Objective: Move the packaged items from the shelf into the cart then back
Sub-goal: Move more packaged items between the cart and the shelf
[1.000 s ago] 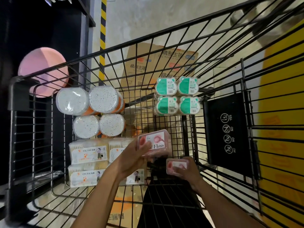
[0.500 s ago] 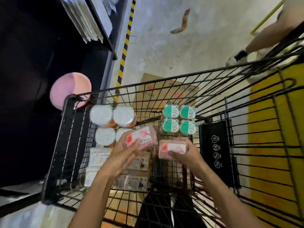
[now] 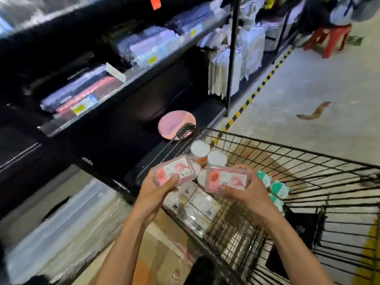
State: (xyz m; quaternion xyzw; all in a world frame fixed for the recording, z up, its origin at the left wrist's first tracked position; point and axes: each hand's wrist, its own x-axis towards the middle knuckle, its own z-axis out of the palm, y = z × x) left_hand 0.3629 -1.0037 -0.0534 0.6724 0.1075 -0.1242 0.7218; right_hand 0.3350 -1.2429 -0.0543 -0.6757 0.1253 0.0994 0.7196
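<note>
- A dark shelf unit (image 3: 127,77) is seen on the left, its boards loaded with blurred wrapped packs; the picture is smeared there, so labels cannot be read.
- A wire cart (image 3: 287,161) stands just beside the shelf unit, and white-lidded tubs (image 3: 217,158), green-capped packs (image 3: 278,189) and flat white boxes (image 3: 197,204) are held in it.
- A cardboard carton (image 3: 160,254) wrapped in film lies on the floor between the cart and the shelf.
- The left floss box (image 3: 175,171) is held above the cart's near left corner; it is gripped by the left hand (image 3: 156,194), thumb on the label, fingers curled beneath.
- The right floss box (image 3: 227,179) is gripped likewise by the right hand (image 3: 244,195), fingers wrapped over its far edge, over the cart's inside.
- The two boxes are held close together, apart by a narrow gap.
- Judged from this, the return to the shelf is in hand. A box could be knocked against the cart rim or the other box and slip, since each is held only at its edges and the plastic looks smooth.
- A wrong board could be chosen, as the shelf is dark.
</note>
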